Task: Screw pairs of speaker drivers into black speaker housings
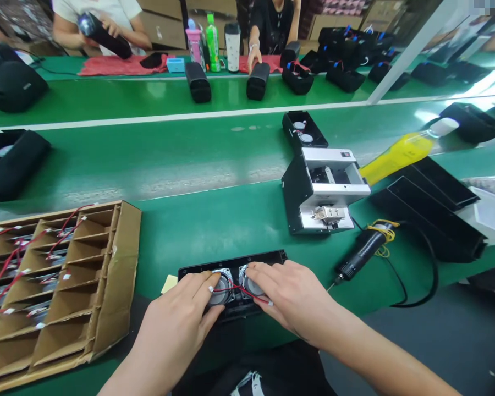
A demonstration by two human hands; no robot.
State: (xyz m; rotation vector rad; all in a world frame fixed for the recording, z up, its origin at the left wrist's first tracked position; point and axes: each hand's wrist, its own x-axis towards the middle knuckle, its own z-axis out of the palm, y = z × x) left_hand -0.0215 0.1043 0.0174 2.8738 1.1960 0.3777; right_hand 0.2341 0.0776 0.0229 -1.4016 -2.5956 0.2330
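Observation:
A long black speaker housing (268,257) lies on the green bench close to me, with two round speakers set side by side in it. My left hand (185,308) grips the left speaker (220,291), fingers over its far side and thumb at its near edge. Over the right speaker (252,283) my right hand (291,294) is curled, its fingertips on the rim and its thumb mostly hidden. Thin red and black wires with small white plugs cross the speakers between my hands.
Left stands a divided cardboard box (115,275) holding wired speakers. On the right are a screw feeder (325,192), an electric screwdriver (365,250), a yellow-filled bottle (400,157) and black housings (433,214). Across the conveyor (190,148), co-workers handle black speaker units.

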